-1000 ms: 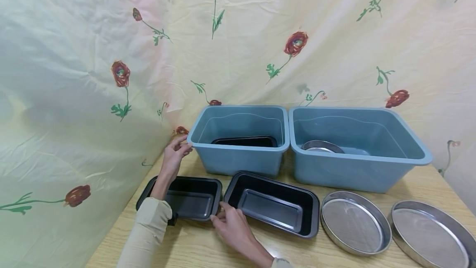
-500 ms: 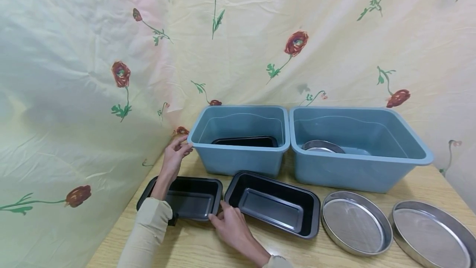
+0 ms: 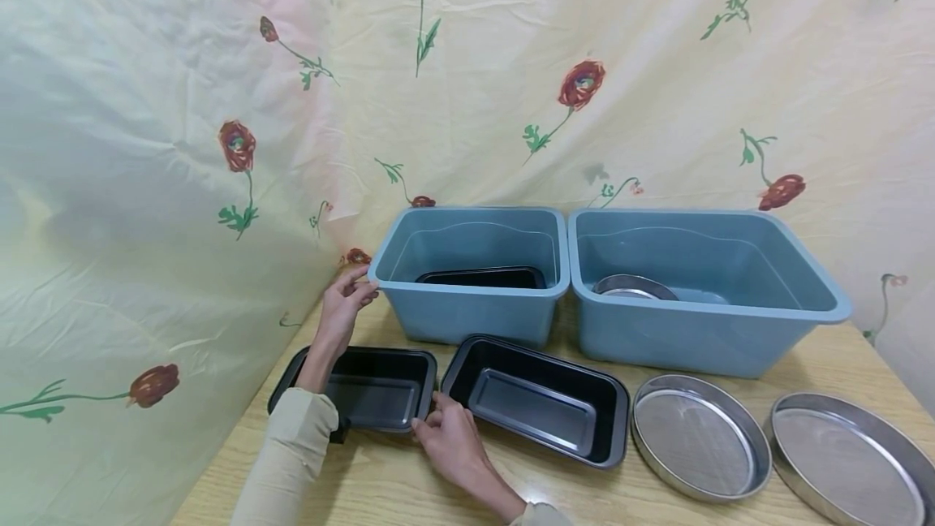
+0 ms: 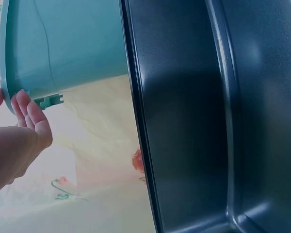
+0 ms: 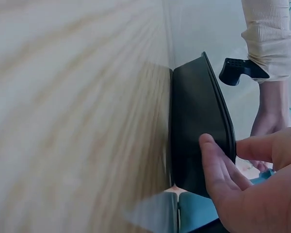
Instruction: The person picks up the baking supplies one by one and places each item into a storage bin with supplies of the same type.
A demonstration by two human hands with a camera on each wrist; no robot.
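Note:
With thumb and fingertips, my left hand [image 3: 342, 308] pinches the front left corner of the left blue bin's rim [image 3: 467, 292]. The left wrist view shows the thumb on one side of that rim and the fingers [image 4: 36, 116] on the other. My right hand [image 3: 454, 438] grips the front right corner of the smaller black loaf pan [image 3: 380, 400], which sits on the table under my left forearm. In the right wrist view, fingers [image 5: 216, 167] lie along the pan's outer wall [image 5: 194, 107] and the thumb is at its rim.
A larger black loaf pan [image 3: 540, 408] lies right of my right hand. Two round metal pans [image 3: 697, 441] stand farther right. Another black pan [image 3: 482, 276] is inside the left bin. The right blue bin [image 3: 679, 335] holds a round metal pan [image 3: 634, 286].

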